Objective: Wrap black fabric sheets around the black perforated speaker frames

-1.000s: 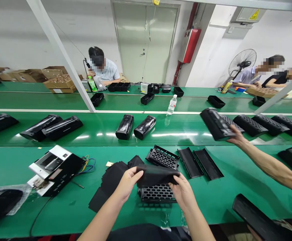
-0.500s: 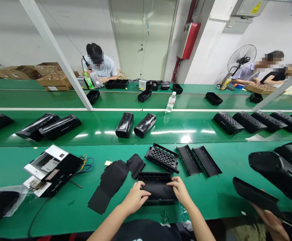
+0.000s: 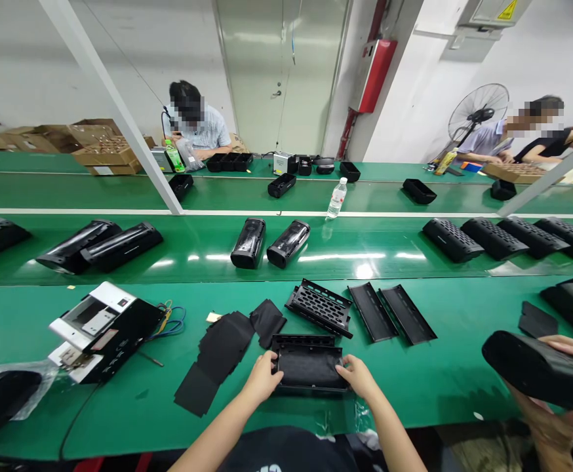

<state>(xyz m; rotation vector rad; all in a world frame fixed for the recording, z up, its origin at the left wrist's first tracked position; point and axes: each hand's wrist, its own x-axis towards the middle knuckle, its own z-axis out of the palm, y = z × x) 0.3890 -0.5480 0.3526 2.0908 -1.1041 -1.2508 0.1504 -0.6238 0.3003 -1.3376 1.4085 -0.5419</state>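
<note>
A black perforated grille [image 3: 307, 364] lies on the green bench right in front of me, with a black fabric sheet laid inside it. My left hand [image 3: 263, 376] grips its left end, fingers curled over the edge. Its right end is gripped the same way by my right hand [image 3: 356, 378]. A second black grille [image 3: 320, 306] lies just behind it. To the left sits a stack of black fabric sheets [image 3: 215, 354].
Two flat black covers [image 3: 391, 313] lie right of the second grille. A white-and-black device [image 3: 103, 330] with wires sits at left. Black speaker shells [image 3: 267, 243] ride the belt behind. A co-worker's hands [image 3: 556, 393] hold a black shell at right. A water bottle [image 3: 336, 198] stands farther back.
My hands brought the fabric sheet down onto the grille, pressed it in, then slid out to the grille's two ends. The co-worker pulled a black shell from the belt toward themselves.
</note>
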